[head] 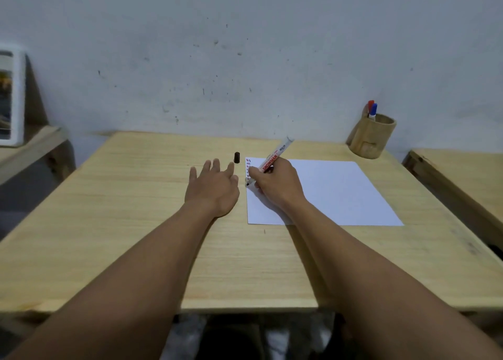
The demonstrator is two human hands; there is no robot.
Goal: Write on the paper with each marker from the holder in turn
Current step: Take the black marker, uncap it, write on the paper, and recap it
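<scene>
Light, stiff plastic marker (273, 159) pinched low on its barrel by right hand (275, 185), left hand (213, 186) spread flat beside paper (334, 193).

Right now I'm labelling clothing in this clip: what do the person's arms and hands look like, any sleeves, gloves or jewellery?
Both arms are bare from the frame's lower edge to the wrist: no sleeves show. The left hand and right hand wear no gloves, and no watch, bracelet or ring is visible. Fingernail detail is too small to tell.
</scene>
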